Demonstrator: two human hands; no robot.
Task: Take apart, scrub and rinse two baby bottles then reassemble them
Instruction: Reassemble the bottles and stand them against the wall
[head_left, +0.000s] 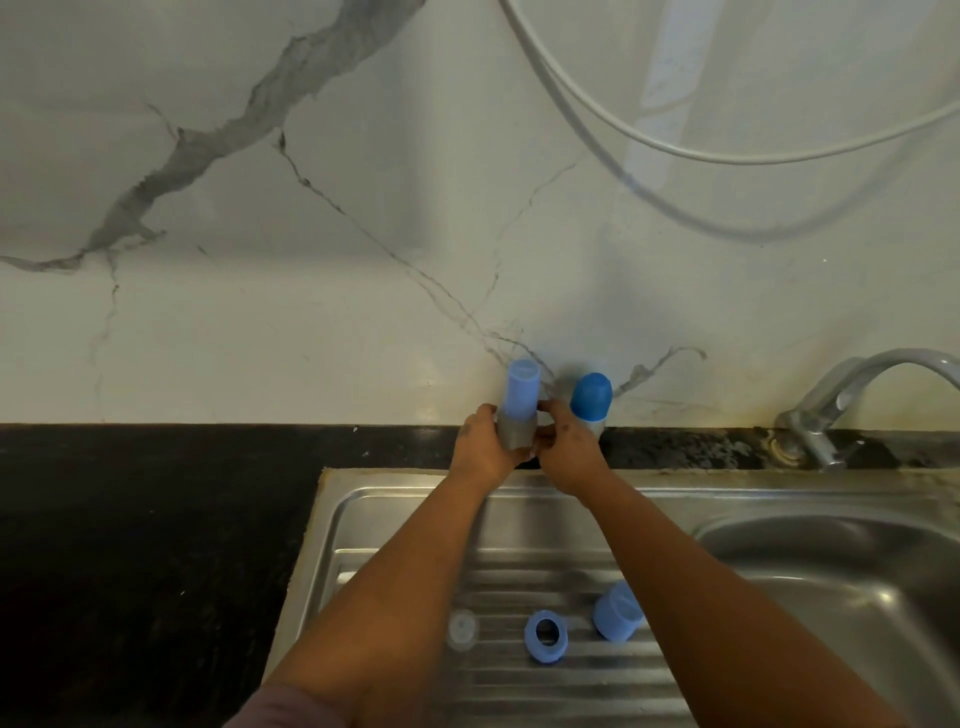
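On the dark counter at the foot of the marble wall, the left hand (480, 447) curls its fingers around the grey lower body of a bottle (518, 408) — a pale blue, translucent cap tops it, flat at the end. The bottle stands upright, long axis vertical, cap toward the wall's veining. The right hand (563, 449) meets it from the other side, fingertips pinching the same bottle near the seam where blue meets grey. Just beside it, partly hidden behind the right hand, a second bottle (591, 397) also stands upright, wearing a darker blue domed cap.

Nearer the camera, on the ribbed steel drainboard (498, 686), three loose parts lie between the forearms: a clear round disc (462, 630) — blurred, what it is I cannot tell — then a blue screw ring (546, 636) lying flat with its hole up, then a pale blue cap (617, 609) tipped on its side. To the right, a sink basin (831, 561) and a tap (852, 400).
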